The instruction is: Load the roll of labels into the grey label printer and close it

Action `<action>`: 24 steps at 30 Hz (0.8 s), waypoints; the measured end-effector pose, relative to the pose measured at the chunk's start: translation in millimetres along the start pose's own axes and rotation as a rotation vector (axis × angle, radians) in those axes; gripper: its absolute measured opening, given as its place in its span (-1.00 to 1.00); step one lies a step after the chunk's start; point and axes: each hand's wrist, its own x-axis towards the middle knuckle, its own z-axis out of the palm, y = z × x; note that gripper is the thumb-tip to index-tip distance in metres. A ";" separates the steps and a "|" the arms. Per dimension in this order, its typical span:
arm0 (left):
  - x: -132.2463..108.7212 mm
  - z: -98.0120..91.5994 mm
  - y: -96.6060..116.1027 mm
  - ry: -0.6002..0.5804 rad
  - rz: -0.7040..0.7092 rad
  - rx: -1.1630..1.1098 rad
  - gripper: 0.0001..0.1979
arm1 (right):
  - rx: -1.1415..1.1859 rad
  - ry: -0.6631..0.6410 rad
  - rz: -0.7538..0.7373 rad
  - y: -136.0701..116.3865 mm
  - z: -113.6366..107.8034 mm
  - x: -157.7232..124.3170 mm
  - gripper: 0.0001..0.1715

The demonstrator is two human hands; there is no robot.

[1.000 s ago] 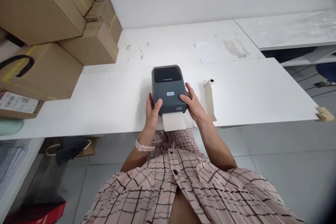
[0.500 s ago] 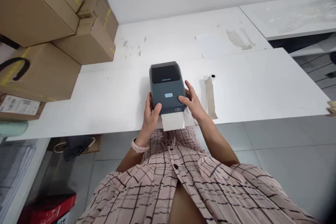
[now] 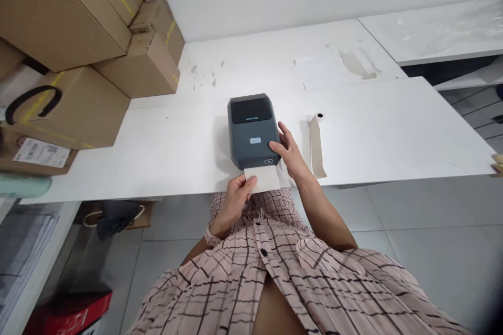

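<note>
A dark grey label printer (image 3: pixel 253 133) stands near the front edge of the white table, its lid down. From its front slot hangs a strip of blank white label paper (image 3: pixel 267 178). My left hand (image 3: pixel 238 196) pinches the left edge of this paper between thumb and fingers, just below the printer. My right hand (image 3: pixel 290 152) rests against the printer's right side, thumb on its top face and fingers spread along the side. To the right of that hand lies a small paper roll (image 3: pixel 317 116) with a backing strip (image 3: pixel 316 154) unrolled toward me.
Stacked cardboard boxes (image 3: pixel 153 65) fill the table's left end, with a green roll (image 3: pixel 25 186) below them. A thin white sheet (image 3: pixel 320 72) lies toward the back of the white table (image 3: pixel 377 131). Below left, a red box (image 3: pixel 84 311) sits on the floor.
My left hand has left the printer's left side and moved down and right to grip the label paper. The right hand stays on the printer. The view has shifted slightly.
</note>
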 end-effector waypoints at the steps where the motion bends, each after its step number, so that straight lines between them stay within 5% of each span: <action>1: 0.5 -1.7 -1.2 -0.018 -0.009 0.021 -0.50 | -0.103 0.043 -0.077 -4.4 0.0 -3.1 0.08; 5: 0.8 -17.5 -3.3 -0.031 0.067 0.192 -0.45 | -0.623 0.110 -0.544 -26.4 3.9 -17.6 -0.29; 9: 3.3 -35.7 7.1 0.180 0.220 0.265 -0.58 | -0.886 -0.016 -0.811 -37.9 15.2 -22.7 -0.24; 13: 17.2 -38.8 20.7 0.430 0.406 0.282 -0.63 | -0.939 -0.025 -0.739 -42.9 23.2 -19.7 -0.39; 17: 33.0 -25.2 27.2 0.309 0.494 0.219 -0.42 | -0.655 -0.065 -0.581 -39.6 12.8 -20.4 -0.47; 21: 37.2 -13.8 23.5 0.170 0.422 0.118 -0.31 | -0.234 0.125 -0.285 -16.1 0.2 -25.8 -0.33; 24: 39.7 -12.1 16.2 0.160 0.452 0.075 -0.29 | -0.113 0.129 -0.162 0.9 2.3 -28.3 -0.29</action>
